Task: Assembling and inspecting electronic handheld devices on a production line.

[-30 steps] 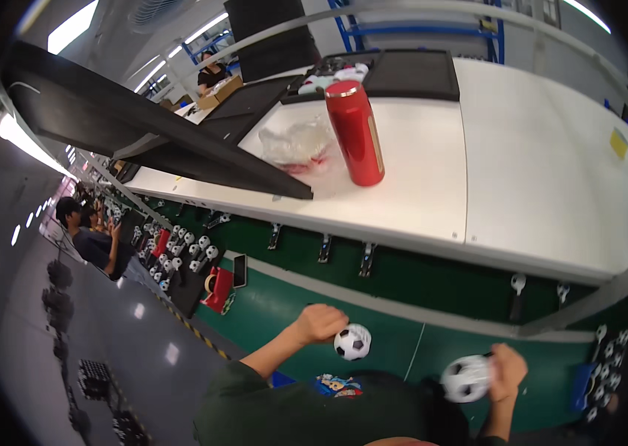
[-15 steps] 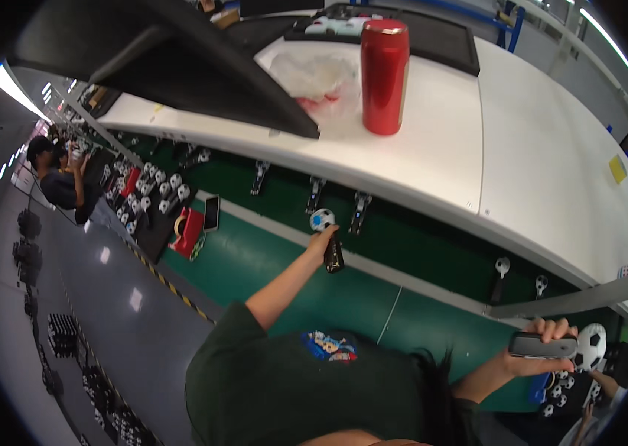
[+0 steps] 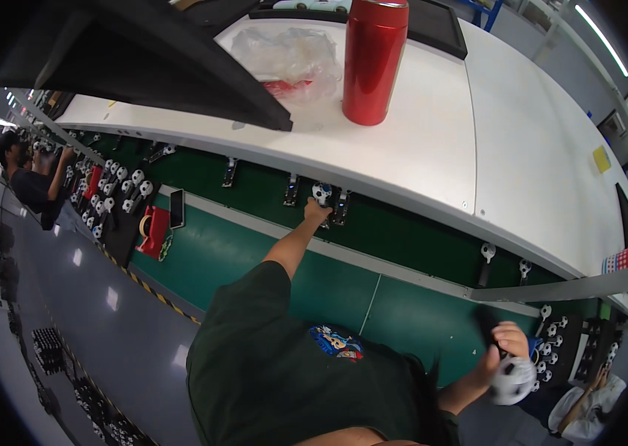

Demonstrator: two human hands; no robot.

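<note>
Over the dark green strip below the white shelf, my left hand (image 3: 317, 210) is closed round a device with a black handle and a round football-patterned head (image 3: 321, 192). Similar devices lie on either side of it, one to the left (image 3: 291, 190) and one close on the right (image 3: 341, 207). Off to the right, my right hand (image 3: 508, 343) grips a second football-headed device (image 3: 513, 382). Its ball end points down toward me, and its dark handle rises above my fingers, smeared by motion.
A red can-shaped tumbler (image 3: 375, 63) and a crumpled plastic bag (image 3: 288, 59) stand on the white shelf (image 3: 433, 141). A phone (image 3: 177, 209) and a red tape dispenser (image 3: 153, 232) lie at left on the green bench (image 3: 247, 253). Co-workers sit at both sides.
My left hand has carried its device forward from the bench edge onto the dark green strip. My right hand has swung its device round, ball end now downward. The whole view has shifted slightly.
</note>
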